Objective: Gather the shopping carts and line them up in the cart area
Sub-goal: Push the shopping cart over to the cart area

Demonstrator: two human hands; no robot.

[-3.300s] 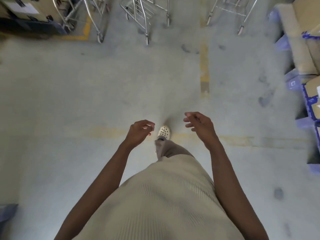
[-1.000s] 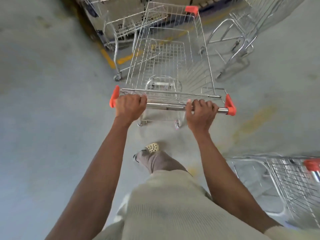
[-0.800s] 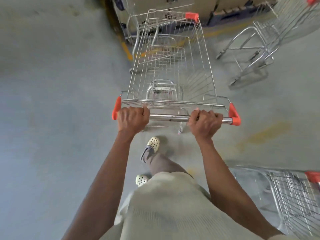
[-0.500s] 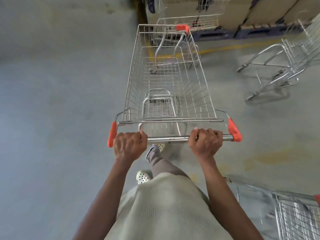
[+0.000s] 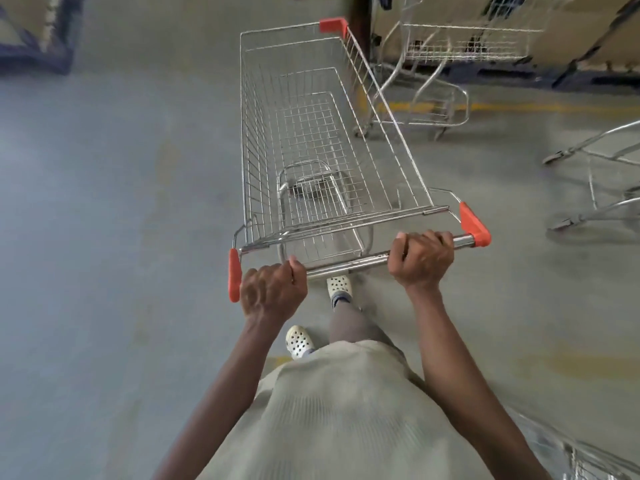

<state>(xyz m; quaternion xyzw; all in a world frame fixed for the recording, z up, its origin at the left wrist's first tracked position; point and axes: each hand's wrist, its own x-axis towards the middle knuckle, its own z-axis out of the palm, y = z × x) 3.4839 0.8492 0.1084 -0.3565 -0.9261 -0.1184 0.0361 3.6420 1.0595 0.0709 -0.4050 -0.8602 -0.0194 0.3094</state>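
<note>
2 hands on the cart (image 5: 263,150)?
Yes. The left hand (image 5: 273,292) and right hand (image 5: 420,259) each curl round the handle (image 5: 346,264), set apart, near its ends.
Where does the cart stand?
On the grey floor (image 5: 121,237), its front right corner near a 2nd cart (image 5: 450,50) by a yellow line (image 5: 519,107); a 3rd cart (image 5: 606,188) stands off to the right.
</note>
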